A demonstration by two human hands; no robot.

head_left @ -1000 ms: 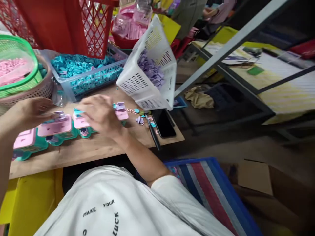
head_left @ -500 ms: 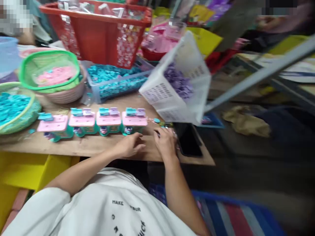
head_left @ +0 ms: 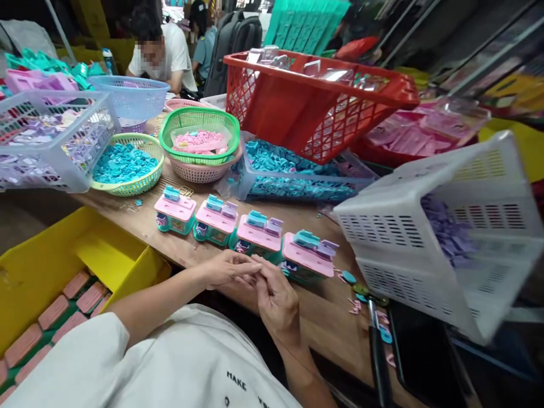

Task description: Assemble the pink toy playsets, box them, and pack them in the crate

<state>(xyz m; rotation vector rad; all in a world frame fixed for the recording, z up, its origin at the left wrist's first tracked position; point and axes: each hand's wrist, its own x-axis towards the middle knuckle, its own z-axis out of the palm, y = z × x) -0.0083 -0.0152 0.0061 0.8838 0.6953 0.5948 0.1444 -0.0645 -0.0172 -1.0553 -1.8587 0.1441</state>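
Note:
My left hand [head_left: 233, 270] and my right hand [head_left: 277, 297] meet fingertip to fingertip over the table's front edge. Both have their fingers pinched together; whatever small thing lies between them is hidden. Just beyond the hands, a slanting row of toy houses with pink roofs and teal bases stands on the table. The leftmost toy house [head_left: 175, 212] carries a blue piece on its roof. The rightmost toy house [head_left: 308, 258], nearest my right hand, carries a blue and a lilac piece, as do those between.
Behind the row are a green basket [head_left: 199, 116] of pink parts, a clear bin [head_left: 297, 184] of blue parts and a red crate [head_left: 280, 107]. A white basket [head_left: 391, 226] lies tipped at right, near a black-handled tool [head_left: 378, 357] and a phone [head_left: 425, 351]. A yellow box [head_left: 127, 249] stands lower left.
The view has swung left, bringing more baskets and a person across the table into sight. My right hand has left the small parts by the phone and come together with my left.

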